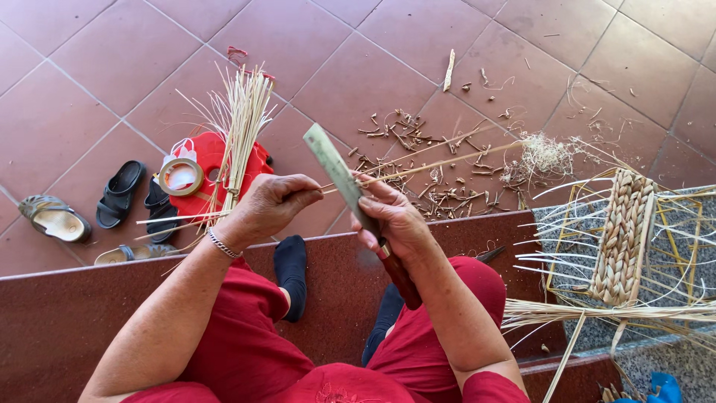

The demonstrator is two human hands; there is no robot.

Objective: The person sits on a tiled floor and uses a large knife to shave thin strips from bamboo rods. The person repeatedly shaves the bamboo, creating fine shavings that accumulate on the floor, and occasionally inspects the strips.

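The right hand [395,222] is wrapped tight around the wooden handle of a knife [350,190], blade pointing up and away, thumb pressed near the blade's base to steady it. The left hand [274,201] is closed, fingertips pinching a thin pale reed [440,163] that runs right, across the blade, so the edge can bear on it while the pinch keeps it taut. A bracelet sits on the left wrist.

Under the left hand a bundle of reeds [242,127] stands upright against a red stool [212,160], within easy reach; a roll of tape [180,177] lies on the stool. Far of the hands, shavings [440,186] litter the tiled floor. To the right, a half-woven wire frame [623,239] rests on a stone ledge. Sandals [119,194] lie at the left.
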